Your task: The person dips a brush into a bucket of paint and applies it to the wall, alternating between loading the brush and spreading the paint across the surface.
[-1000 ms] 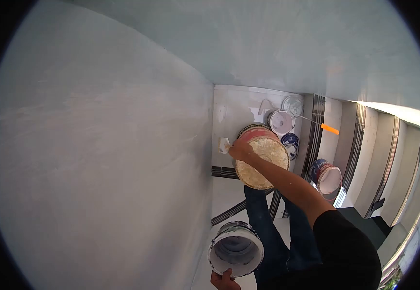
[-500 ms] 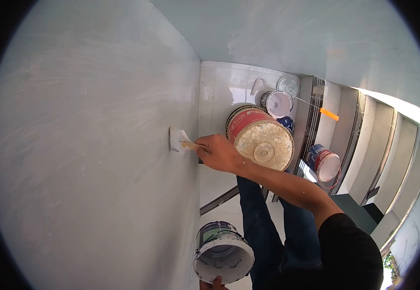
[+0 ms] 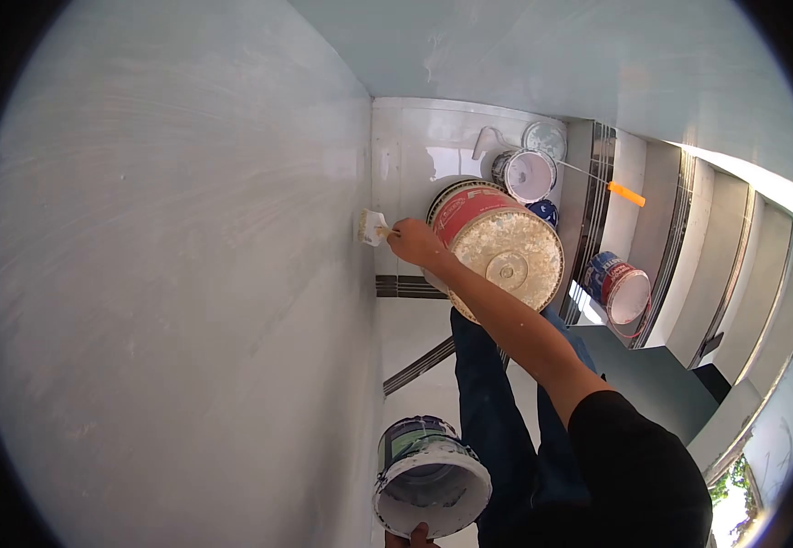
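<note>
Shifted across the view to the wall's (image 3: 186, 274) edge, the brush (image 3: 372, 227) sits gripped in the closed right hand (image 3: 416, 245); the left hand (image 3: 411, 539), thumb over the rim, holds the bucket (image 3: 417, 440). Light, even pressure should keep strokes smooth.

Item 1. Brush (image 3: 372, 228), one, flat-headed. Head whitish, paint-coated; short visible length of handle, yellowish, wood-like. Held in the right grip (image 3: 414, 241), handle end enclosed; head projects to the left of that grip in the view, bristles outward.

Item 2. Bucket (image 3: 425, 447), one, round, lidless. Exterior dark with a green patch; rim and inner wall whitish, smeared darker in places. Held at the near rim by the left grip (image 3: 414, 537), body extending beyond it; mouth tilted toward the viewer. Fill level indistinct.
</note>
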### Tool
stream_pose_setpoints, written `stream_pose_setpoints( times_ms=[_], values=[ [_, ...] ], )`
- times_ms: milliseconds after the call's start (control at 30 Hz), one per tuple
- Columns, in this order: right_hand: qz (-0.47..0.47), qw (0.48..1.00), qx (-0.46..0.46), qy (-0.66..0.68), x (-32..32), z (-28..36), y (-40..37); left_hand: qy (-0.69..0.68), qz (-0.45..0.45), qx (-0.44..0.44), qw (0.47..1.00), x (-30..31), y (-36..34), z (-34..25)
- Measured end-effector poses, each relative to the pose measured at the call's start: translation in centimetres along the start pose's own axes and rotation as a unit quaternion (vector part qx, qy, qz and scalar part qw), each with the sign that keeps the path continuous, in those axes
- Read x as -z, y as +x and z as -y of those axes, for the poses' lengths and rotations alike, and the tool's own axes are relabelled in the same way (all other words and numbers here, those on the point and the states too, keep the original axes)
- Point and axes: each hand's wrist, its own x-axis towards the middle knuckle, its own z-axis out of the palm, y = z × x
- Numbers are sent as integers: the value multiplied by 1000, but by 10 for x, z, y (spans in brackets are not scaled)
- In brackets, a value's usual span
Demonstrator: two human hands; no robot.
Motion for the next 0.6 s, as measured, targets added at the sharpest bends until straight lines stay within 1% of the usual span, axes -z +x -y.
stream_pose_setpoints(
  times_ms=[33, 100, 133, 167, 233, 300, 367, 433, 467, 533, 600],
  values=[
    [-3, 1000, -7, -12, -12, 4, 12, -4, -17, 4, 1000, -4, -2, -4],
    [-35, 999, 8, -22, -31, 20, 18, 12, -26, 26, 999, 1, -2, 0],
    [-53, 998, 16, -25, -32, 29, 17, 21, -31, 35, 999, 5, -2, 0],
    [-42, 998, 36, -2, -26, 38, 5, 24, -41, 46, 998, 7, -2, -3],
    [-27, 996, 83, 32, 5, 61, -38, 20, -52, 66, 996, 0, -3, -11],
    [-6, 990, 99, 100, 49, 98, -93, 6, -28, 49, 998, -5, -4, -23],
    [69, 980, 93, 164, 92, 125, -138, -4, -16, 34, 999, -8, -7, -29],
    [76, 971, 105, 202, 115, 131, -166, -19, -8, 13, 1000, -12, -9, -34],
    [80, 965, 112, 222, 122, 131, -173, -5, -7, 19, 1000, -11, -11, -36],
    [61, 977, 84, 187, 116, 111, -163, 24, -5, 31, 999, -8, -14, -38],
    [44, 989, 50, 133, 91, 74, -130, -2, -10, 15, 1000, -8, -14, -34]
  ],
)
